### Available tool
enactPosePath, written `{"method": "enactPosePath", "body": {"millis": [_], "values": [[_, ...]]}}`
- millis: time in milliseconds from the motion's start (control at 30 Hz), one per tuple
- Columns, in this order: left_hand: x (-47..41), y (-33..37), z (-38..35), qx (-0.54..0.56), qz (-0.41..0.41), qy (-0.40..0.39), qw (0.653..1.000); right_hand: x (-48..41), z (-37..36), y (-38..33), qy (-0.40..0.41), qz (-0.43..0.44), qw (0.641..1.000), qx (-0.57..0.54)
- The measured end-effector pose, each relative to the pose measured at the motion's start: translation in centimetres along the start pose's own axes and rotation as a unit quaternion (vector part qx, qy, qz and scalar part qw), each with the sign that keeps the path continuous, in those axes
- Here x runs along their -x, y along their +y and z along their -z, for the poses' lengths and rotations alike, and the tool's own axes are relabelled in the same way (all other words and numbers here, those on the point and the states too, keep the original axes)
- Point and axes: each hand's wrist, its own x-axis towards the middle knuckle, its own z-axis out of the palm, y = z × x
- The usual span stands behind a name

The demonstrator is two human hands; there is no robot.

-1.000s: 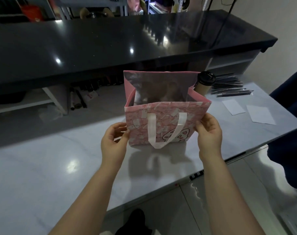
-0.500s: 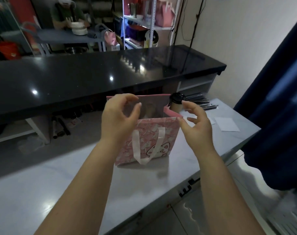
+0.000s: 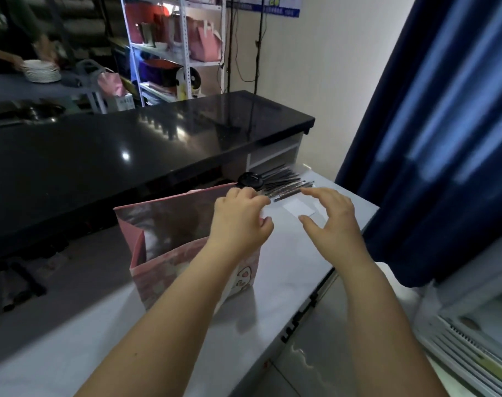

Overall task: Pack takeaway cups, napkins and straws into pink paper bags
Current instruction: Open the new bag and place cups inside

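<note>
An open pink paper bag (image 3: 164, 253) with a cartoon face stands on the pale counter (image 3: 72, 339). Behind its right corner a takeaway cup with a black lid (image 3: 250, 179) shows only its top. Several dark wrapped straws (image 3: 287, 183) fan out beside the cup. A white napkin (image 3: 300, 208) lies flat between my hands. My left hand (image 3: 239, 222) hovers over the bag's right end with fingers loosely curled, holding nothing. My right hand (image 3: 330, 219) is spread in the air above the napkin, fingers apart.
A glossy black raised counter (image 3: 129, 150) runs behind the bag. A dark blue curtain (image 3: 444, 138) hangs at the right. White shelves (image 3: 184, 47) with pink bags stand at the back. Another person handles stacked white plates (image 3: 41, 70) at the far left.
Both hands have left the bag's sides and moved up and to the right, toward the cup, straws and napkin. The view has tilted up and turned right.
</note>
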Motion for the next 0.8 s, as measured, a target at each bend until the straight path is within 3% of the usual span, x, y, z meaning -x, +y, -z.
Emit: {"method": "enactPosePath", "body": {"millis": [300,433,800], "values": [[-5.5,-1.7,0.5,-0.051,0.029,-0.048,0.997,-5.3,-1.8,0.8,-0.033,0.039,0.997,0.06],[-6.9,-2.4,0.2,-0.092,0.003,-0.111,0.989,-8.7,-4.4,2.2,-0.081,0.05,0.995,0.028],[-14.9,-5.4,-1.0,-0.235,0.049,-0.16,0.957,-20.3,-10.3,6.2,-0.214,0.163,0.962,-0.038]]}}
